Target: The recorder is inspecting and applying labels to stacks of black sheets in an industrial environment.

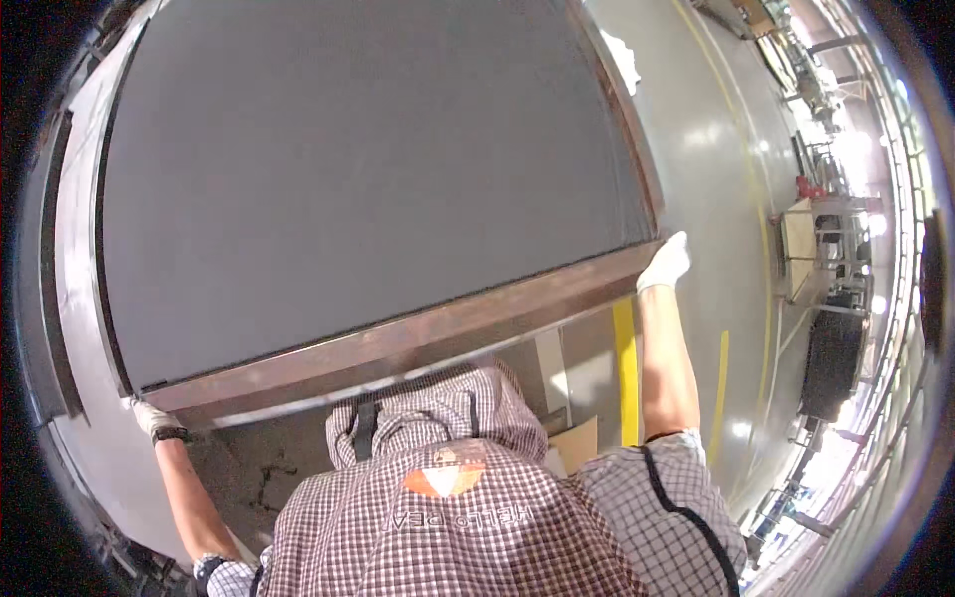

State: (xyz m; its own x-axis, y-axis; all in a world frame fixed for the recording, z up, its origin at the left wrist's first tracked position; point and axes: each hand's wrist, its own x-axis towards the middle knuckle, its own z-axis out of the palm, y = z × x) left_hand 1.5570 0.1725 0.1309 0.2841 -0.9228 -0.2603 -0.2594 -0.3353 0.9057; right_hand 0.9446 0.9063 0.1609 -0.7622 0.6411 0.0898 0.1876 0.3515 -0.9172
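A large dark grey panel (368, 179) stretches out in front of me, edged by a brown frame (428, 323) along its near side and right side. My left hand (152, 418), in a white glove with a dark band at the wrist, is closed at the near left corner of the frame. At the near right corner my right hand (665, 262), also in a white glove, grips the frame's end with its fingers together. The undersides of both grips are hidden. The panel's far end runs out of view.
Beyond a pale strip on the left lies a long dark bar (52, 259). The grey floor (701, 129) on the right carries yellow lines (625, 368). Farther right stand a cart with a tan board (799, 249) and a black box-like object (834, 358). Brown cardboard (575, 445) lies below the frame.
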